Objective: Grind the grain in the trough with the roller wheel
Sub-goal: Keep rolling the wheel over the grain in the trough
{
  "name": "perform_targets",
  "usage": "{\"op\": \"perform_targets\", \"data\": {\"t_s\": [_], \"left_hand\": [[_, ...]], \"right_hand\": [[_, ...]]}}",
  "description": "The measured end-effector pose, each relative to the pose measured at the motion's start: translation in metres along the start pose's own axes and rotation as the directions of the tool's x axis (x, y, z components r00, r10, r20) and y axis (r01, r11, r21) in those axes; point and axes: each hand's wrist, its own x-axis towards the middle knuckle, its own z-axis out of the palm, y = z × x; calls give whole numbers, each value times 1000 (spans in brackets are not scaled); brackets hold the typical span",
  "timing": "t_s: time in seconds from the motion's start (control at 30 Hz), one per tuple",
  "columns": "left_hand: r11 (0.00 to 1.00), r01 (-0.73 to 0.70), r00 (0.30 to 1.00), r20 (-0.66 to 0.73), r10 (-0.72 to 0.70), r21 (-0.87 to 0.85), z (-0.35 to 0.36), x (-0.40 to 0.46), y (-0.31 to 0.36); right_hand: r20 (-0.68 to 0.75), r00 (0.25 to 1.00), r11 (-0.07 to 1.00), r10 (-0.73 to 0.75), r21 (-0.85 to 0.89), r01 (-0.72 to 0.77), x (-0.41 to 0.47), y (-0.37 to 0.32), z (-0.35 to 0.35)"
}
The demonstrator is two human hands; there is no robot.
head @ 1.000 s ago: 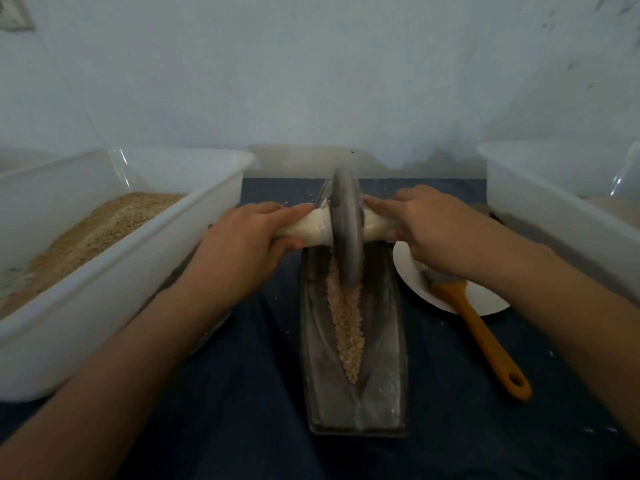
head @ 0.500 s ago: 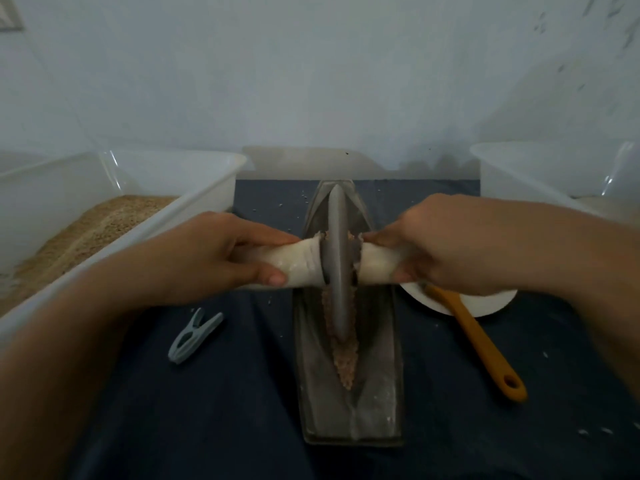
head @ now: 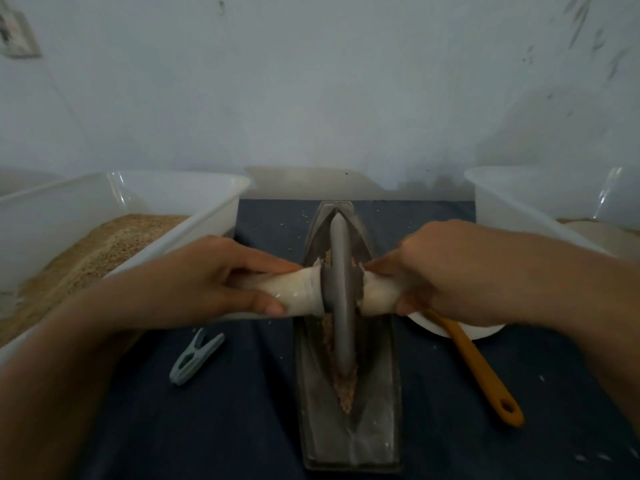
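Grey metal, the roller wheel [head: 341, 299] stands on edge in the groove of the boat-shaped trough [head: 348, 427], between the two hands. A line of brownish grain [head: 346, 393] lies along the groove under and just in front of the wheel's rim. The wheel's pale axle handle [head: 301, 294] sticks out to both sides. The left hand [head: 211, 278] curls round the left end, thumb on the near side; the right hand [head: 440, 275] curls round the right end. Under the right hand sits a white plate [head: 485, 330], with an orange-handled tool [head: 481, 368] lying across it. Below the left hand lies a grey clothes peg [head: 195, 356] on the dark blue cloth [head: 225, 427]. Outside the left wrist is a white tub [head: 207, 216] holding grain; outside the right wrist, another white tub [head: 519, 206].
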Motion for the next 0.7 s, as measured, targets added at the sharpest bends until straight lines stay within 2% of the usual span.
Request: {"op": "perform_targets", "data": {"t_s": [0.1,0.17,0.27,0.37,0.47,0.57,0.63,0.7], "left_hand": [[992,27,993,114,-13,-120,-7,-6,1],[995,64,992,111,-56,-75,-5,-4,0],[986,103,991,-95,-91,130,9,9,-6],[959,171,928,-363,-80,225,28,25,-14],[937,146,895,-445,10,316,38,31,-19],[975,91,924,-383,-7,201,29,25,-18],[994,57,971,-236,-35,88,16,16,-16],[999,18,999,-32,-19,-28,4,6,-13]], "right_hand": [[32,998,995,-50,89,47,-12,-6,-10],[-14,999,998,-44,48,44,-7,-5,-5],[-105,993,999,50,-4,-51,15,6,13],[-136,980,988,143,77,-133,35,18,30],[-194,966,982,168,115,-148,40,23,36],[-123,986,993,117,30,-114,32,16,27],[-66,995,996,79,-25,-81,23,7,18],[-31,999,996,25,-89,-28,11,-1,10]]}}
